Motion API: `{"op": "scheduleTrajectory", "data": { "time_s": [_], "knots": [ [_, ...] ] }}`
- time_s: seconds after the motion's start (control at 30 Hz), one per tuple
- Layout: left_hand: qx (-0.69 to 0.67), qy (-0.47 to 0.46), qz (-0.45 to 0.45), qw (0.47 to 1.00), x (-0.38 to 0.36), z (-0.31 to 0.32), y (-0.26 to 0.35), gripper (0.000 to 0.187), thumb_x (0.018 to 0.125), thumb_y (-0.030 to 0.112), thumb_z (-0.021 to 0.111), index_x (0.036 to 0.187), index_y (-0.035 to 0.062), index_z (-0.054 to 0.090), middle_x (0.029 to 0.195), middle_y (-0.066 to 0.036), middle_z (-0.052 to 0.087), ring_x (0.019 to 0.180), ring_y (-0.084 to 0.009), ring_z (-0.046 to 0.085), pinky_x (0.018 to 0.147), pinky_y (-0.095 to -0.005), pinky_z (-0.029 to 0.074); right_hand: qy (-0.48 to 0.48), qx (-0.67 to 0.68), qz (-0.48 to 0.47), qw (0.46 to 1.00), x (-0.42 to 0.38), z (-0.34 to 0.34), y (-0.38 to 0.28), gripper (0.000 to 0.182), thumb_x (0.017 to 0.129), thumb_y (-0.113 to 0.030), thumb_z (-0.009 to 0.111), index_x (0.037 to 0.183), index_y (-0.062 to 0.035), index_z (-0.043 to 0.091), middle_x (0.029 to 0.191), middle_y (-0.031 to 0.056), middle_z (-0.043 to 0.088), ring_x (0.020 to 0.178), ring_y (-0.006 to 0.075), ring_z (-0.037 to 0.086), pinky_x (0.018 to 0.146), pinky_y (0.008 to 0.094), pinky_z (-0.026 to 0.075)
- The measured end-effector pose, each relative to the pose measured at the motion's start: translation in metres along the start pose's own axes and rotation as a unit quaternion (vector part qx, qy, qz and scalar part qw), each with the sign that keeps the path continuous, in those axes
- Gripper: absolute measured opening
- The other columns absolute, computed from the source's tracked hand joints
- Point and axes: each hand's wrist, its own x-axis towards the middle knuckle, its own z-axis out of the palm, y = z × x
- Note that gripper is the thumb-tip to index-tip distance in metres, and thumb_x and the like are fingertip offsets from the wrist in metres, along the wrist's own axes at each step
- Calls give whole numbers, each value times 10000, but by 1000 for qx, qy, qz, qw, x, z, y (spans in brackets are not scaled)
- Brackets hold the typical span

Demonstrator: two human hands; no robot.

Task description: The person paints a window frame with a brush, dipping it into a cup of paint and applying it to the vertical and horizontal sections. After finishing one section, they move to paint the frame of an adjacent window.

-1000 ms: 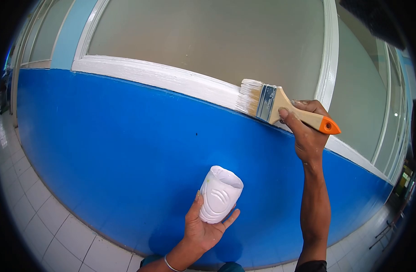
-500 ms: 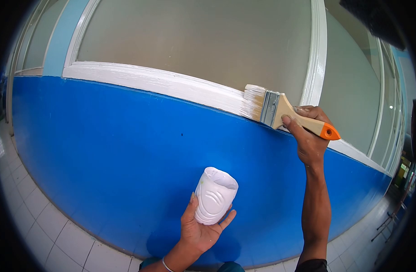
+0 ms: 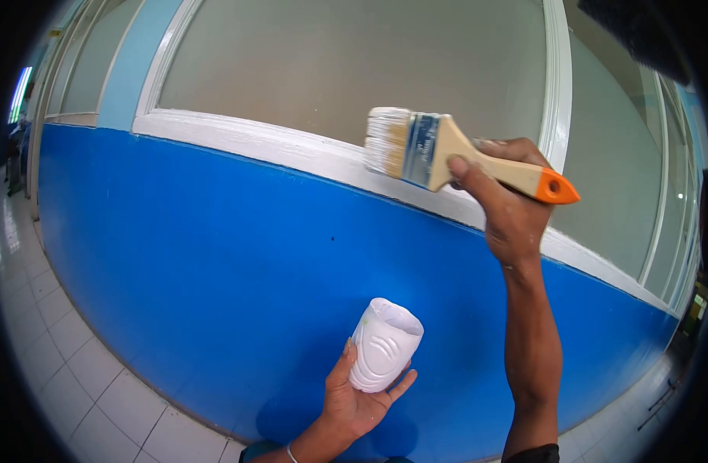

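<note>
My right hand (image 3: 516, 193) is closed around the wooden handle of a wide paintbrush (image 3: 427, 150), whose tip is orange. White paint coats the brush's bristles, which point left and overlap the white window frame (image 3: 292, 150) and the lower edge of the glass in this view. Lower down, my left hand (image 3: 362, 405) holds a white plastic cup (image 3: 386, 345), cut open at the top and tilted a little, in front of the blue wall. Paint smears show on the fingers of both hands.
A frosted glass pane (image 3: 354, 62) fills the frame above the sill. Below it runs a glossy blue wall (image 3: 184, 231) down to a white tiled floor (image 3: 99, 401). A light blue post (image 3: 130, 69) stands at the left, with more windows on both sides.
The paintbrush in my right hand has moved left and up along the frame, looking closer to the camera. The view has shifted slightly; my left hand still holds the cup.
</note>
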Motion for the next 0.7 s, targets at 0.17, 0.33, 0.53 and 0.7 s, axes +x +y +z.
{"op": "scheduleTrajectory", "data": {
  "time_s": [0.17, 0.33, 0.53, 0.7],
  "knots": [
    [9, 7, 13, 1000, -1, -1, -1, 765, 849, 607, 705, 1439, 188, 459, 1389, -114, 521, 1232, -339, 537, 1142, -567, 375, -62, -38, 6, 997, 9, 49, 12, 248, 817, -167, 838, 938, -6, 693, 847, 95, 704, 743, 124, 681, 589, 254, 531],
    [3, 13, 17, 1000, -1, 0, -2, 763, 852, 609, 700, 1442, 190, 457, 1396, -111, 517, 1234, -340, 535, 1144, -567, 371, -87, -46, -2, 995, 9, 59, 21, 241, 811, -178, 833, 930, -8, 711, 842, 101, 721, 710, 125, 680, 589, 268, 538],
    [1, 5, 9, 1000, -2, 1, 0, 756, 859, 613, 688, 1442, 190, 458, 1390, -112, 524, 1235, -338, 538, 1143, -570, 369, -103, -99, -4, 990, 6, 40, 21, 248, 804, -178, 837, 926, -1, 711, 830, 113, 718, 698, 131, 682, 579, 267, 542],
    [-3, 4, -1, 1000, -4, 0, 1, 749, 865, 615, 679, 1441, 189, 460, 1384, -112, 530, 1235, -338, 541, 1141, -570, 373, -85, -119, -6, 989, -2, 10, 25, 267, 801, -189, 850, 922, -4, 698, 825, 118, 712, 705, 148, 688, 582, 271, 556]
  ]
}}
